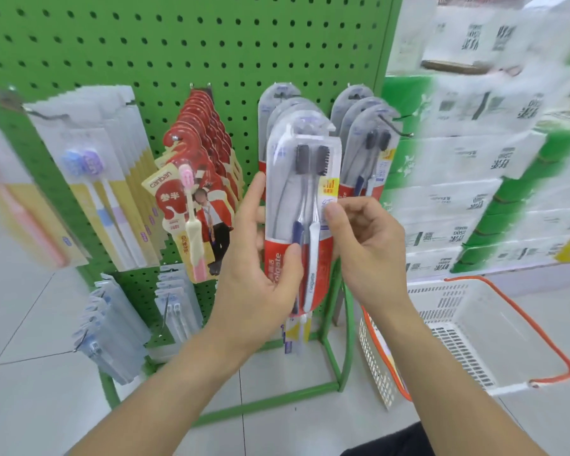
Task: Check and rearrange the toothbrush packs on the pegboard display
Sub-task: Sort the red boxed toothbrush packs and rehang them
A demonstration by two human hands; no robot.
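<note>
The clear plastic blister pack with a red card base and two dark-bristled toothbrushes [301,205] sits upright between both hands, in front of the green perforated metal pegboard [185,51]. The left hand [260,274] cradles it from the left and below: the straight fingers run up behind and along its left edge, and the thumb lies across the red lower front. The right hand [366,245] pinches the pack's right edge at mid-height, thumb on the front over a small white label, the other fingers curled beside and behind it.

The pack is glossy and rounded at the top, its blister moulded around one navy-handled and one white-handled brush; a small yellow sticker sits under the bristle heads.

Just behind it hang two rows of similar round-topped packs [362,126] on wire pegs. To the left hang red card packs with a pink and cream brush [195,199], then tall white and yellow packs [106,179], blurred. Lower down hang pale blue-grey packs [112,330]. A white slotted plastic basket with an orange handle [474,334] stands on the pale tiled floor [30,406] to the right, below stacked white and green wrapped bundles [474,179].
</note>
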